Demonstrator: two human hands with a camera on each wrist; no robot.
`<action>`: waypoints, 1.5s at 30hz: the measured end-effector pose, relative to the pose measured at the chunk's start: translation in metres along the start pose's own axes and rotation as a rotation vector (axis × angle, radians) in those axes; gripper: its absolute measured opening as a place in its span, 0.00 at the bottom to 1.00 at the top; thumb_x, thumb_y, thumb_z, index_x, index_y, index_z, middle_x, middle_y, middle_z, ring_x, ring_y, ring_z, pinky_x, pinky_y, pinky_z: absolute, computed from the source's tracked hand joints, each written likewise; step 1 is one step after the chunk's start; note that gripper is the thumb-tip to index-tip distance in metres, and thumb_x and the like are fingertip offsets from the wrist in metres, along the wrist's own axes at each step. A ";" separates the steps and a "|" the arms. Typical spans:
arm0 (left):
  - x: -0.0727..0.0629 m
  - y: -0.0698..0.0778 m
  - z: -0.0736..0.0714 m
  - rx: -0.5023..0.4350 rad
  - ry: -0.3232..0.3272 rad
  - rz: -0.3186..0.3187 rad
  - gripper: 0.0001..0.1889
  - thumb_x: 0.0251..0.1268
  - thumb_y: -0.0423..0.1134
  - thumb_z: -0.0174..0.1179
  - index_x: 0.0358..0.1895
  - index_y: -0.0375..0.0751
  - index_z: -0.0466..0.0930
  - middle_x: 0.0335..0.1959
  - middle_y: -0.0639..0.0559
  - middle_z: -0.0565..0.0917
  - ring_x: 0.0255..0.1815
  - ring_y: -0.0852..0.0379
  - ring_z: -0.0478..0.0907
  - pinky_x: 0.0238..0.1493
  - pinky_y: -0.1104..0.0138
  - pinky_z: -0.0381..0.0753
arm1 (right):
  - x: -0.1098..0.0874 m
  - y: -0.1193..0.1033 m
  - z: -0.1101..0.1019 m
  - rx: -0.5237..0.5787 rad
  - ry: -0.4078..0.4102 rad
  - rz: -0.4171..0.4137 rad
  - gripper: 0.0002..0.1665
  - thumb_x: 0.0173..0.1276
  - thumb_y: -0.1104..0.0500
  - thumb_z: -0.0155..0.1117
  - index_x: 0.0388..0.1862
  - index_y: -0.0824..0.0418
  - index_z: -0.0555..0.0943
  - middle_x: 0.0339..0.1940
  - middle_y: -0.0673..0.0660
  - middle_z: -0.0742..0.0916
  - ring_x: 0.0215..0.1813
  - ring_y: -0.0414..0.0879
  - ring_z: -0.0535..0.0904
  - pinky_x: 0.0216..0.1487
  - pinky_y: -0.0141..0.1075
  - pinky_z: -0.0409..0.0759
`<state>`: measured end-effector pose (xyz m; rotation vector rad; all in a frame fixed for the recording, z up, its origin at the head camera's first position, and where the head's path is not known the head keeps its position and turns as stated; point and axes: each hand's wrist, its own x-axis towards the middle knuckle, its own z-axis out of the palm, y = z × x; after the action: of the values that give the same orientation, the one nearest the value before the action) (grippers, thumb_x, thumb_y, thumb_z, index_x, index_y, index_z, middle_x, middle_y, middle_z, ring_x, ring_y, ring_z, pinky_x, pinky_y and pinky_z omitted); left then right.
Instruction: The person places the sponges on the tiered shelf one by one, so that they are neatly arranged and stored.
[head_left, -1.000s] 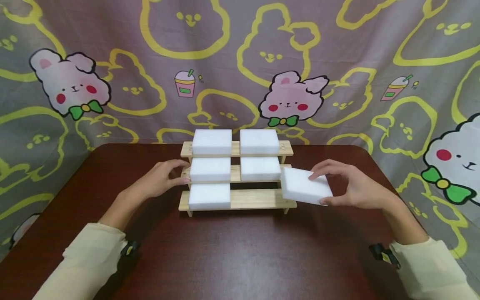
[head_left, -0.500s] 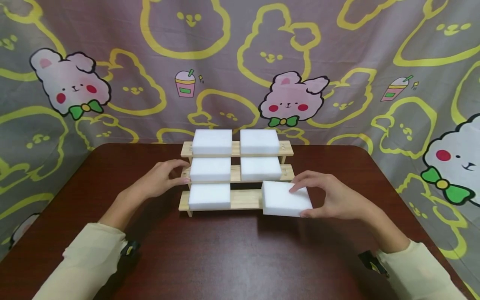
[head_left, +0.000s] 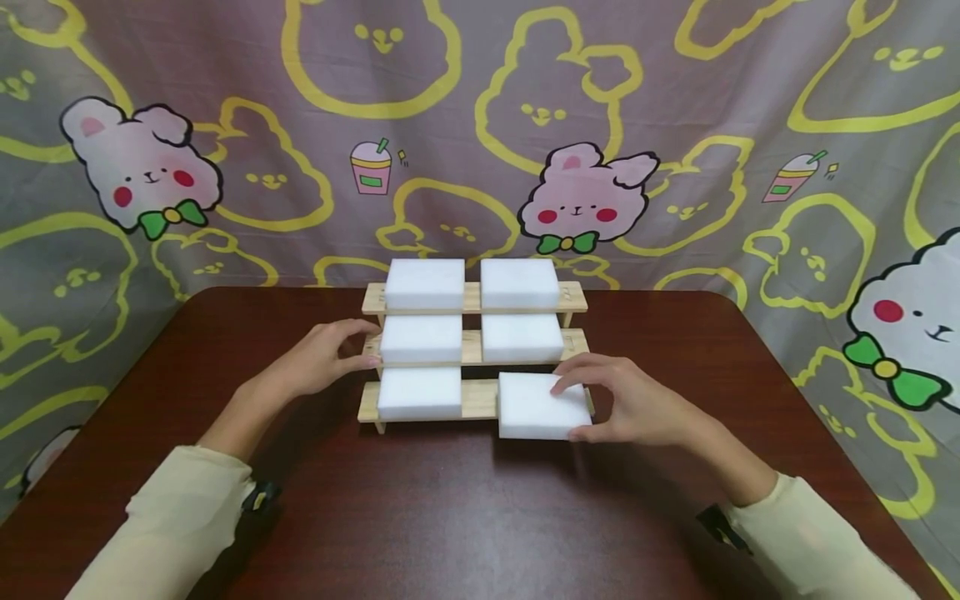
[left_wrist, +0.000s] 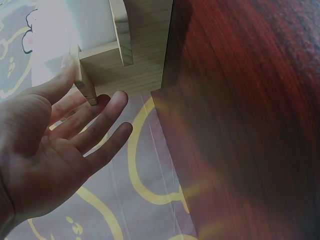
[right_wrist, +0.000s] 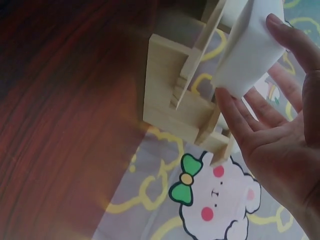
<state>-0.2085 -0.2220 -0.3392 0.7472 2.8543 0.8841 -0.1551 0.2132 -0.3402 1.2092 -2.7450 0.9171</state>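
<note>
A three-tier wooden display rack [head_left: 480, 400] holds several white foam blocks, two on the top tier, two on the middle and one at the bottom left [head_left: 420, 390]. My left hand [head_left: 322, 357] pinches the left end of the middle tier board, its thumb at the front edge; in the left wrist view the other fingers of that hand [left_wrist: 65, 135] spread below the board. At the bottom tier's right half, my right hand [head_left: 630, 400] holds another foam block [head_left: 536, 404] by its right side. This block overhangs the board's front; the right wrist view shows the block [right_wrist: 250, 50] between thumb and fingers.
The rack stands on a dark red-brown table [head_left: 450, 517] near its back edge. Behind hangs a grey curtain [head_left: 450, 108] with rabbit and yellow outline prints. A dark strap [head_left: 723, 529] sits at the right sleeve, another [head_left: 260, 497] at the left.
My right hand has carried the foam block leftward and down, from beside the rack to in front of the bottom tier's right half, levelling it. The left hand has stayed still.
</note>
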 end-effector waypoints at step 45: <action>-0.001 0.001 0.000 0.003 -0.003 0.003 0.25 0.73 0.40 0.67 0.65 0.27 0.76 0.61 0.30 0.80 0.51 0.37 0.82 0.53 0.43 0.80 | 0.003 -0.017 0.018 -0.114 -0.088 0.176 0.25 0.64 0.57 0.79 0.61 0.53 0.85 0.26 0.46 0.76 0.29 0.37 0.70 0.26 0.30 0.67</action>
<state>-0.2071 -0.2217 -0.3385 0.7521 2.8537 0.8789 -0.1423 0.1928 -0.3456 1.0278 -2.9657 0.7226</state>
